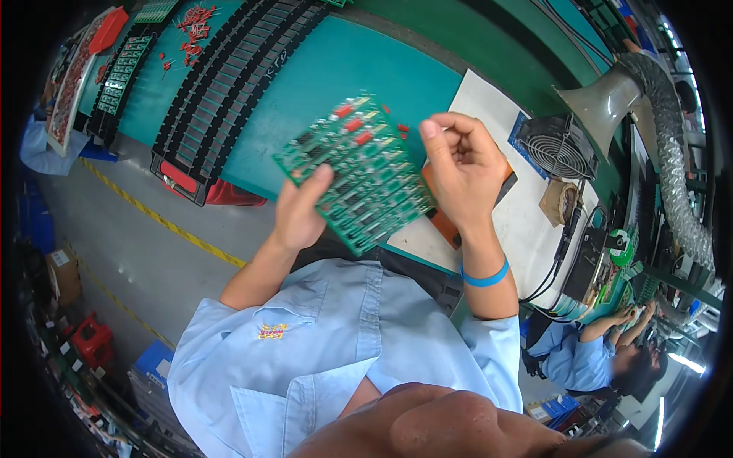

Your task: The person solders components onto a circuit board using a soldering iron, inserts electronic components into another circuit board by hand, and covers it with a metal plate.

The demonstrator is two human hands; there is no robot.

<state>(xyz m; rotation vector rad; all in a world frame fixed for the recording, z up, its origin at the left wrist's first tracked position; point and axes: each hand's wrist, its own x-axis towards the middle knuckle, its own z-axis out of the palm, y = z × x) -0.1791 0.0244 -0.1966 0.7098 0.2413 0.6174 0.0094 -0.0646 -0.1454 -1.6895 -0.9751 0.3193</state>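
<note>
My left hand (301, 210) grips a green circuit board panel (359, 179) by its left edge, thumb on top. The panel is tilted above the bench edge, slightly blurred, with rows of small parts. A few red components (353, 124) sit near its far edge. Just right of the panel, my right hand (467, 164) is raised with thumb and fingers curled together. Whatever those fingertips hold, if anything, cannot be made out. A blue band (486, 276) circles my right wrist. Loose red components (402, 130) lie on the green mat beyond the panel.
Black slotted racks (229, 84) stand to the left, with a pile of red components (197, 27) beyond them. An orange-and-black object (443, 227) lies partly behind my right hand. A fan (561, 149), cables and a duct hose (672, 153) are at right. Another person (576, 359) works further right.
</note>
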